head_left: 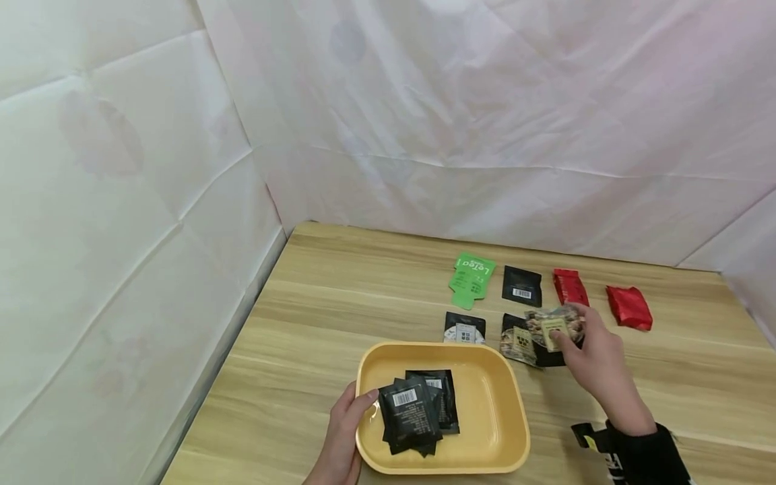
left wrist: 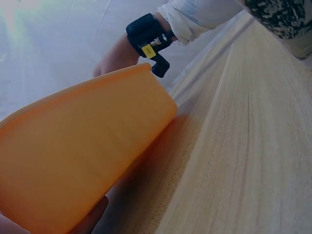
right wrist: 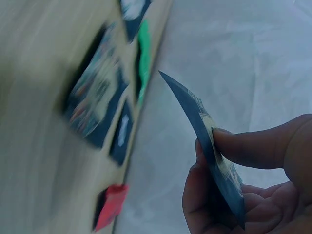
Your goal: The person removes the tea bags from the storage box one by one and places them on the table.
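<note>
Between thumb and fingers, my right hand (head_left: 600,360) pinches a dark sachet (head_left: 537,322) printed with a picture and a pale label. In the right wrist view the sachet (right wrist: 199,127) is seen nearly edge-on, raised off the wood. Just left of it on the table lies a similar picture-printed sachet (head_left: 516,345). My left hand (head_left: 341,434) grips the left side of a yellow plastic tub (head_left: 488,411), thumb over the rim. Several black sachets (head_left: 412,421) with barcodes lie piled in the tub's left half. In the left wrist view the tub's outer wall (left wrist: 87,141) appears tilted.
Beyond the tub lie a green LeTea packet (head_left: 472,277), a black barcoded sachet (head_left: 521,285) and two red packets, one upper left (head_left: 570,287) and one right (head_left: 630,307). A black-and-white sachet (head_left: 464,327) sits behind the tub's far rim. White cloth walls (head_left: 485,135) border the table.
</note>
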Tool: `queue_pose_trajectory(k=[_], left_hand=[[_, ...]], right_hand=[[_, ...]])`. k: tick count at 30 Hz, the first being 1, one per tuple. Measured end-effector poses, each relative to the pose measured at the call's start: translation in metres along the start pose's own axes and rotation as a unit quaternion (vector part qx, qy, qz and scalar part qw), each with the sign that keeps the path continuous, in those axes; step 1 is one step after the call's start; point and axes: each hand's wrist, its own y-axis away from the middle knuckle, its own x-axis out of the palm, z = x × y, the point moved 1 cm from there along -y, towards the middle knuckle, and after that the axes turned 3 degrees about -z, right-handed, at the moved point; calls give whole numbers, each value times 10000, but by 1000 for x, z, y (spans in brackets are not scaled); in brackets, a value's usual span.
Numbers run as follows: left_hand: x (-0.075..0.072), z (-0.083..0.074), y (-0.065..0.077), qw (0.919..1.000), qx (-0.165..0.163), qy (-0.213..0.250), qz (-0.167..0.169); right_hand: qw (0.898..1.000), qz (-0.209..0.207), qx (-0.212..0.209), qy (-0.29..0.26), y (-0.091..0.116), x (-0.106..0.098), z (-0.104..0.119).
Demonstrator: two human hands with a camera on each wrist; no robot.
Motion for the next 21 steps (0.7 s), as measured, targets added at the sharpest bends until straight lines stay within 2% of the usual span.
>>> queue_pose_trajectory(k=[3, 5, 11, 21], left_hand=[[1, 0, 0, 10000, -12, -28, 20], [1, 0, 0, 10000, -24, -17, 34], [2, 0, 1, 9999, -78, 17, 65], [1, -3, 0, 9999, -81, -63, 58]], right_hand=[[9996, -81, 257, 107, -2, -1, -21], [9991, 22, 402, 133, -4, -3, -31], [9933, 590, 978, 141, -8, -1, -59], [9815, 1237, 1305, 657, -11, 1, -80]])
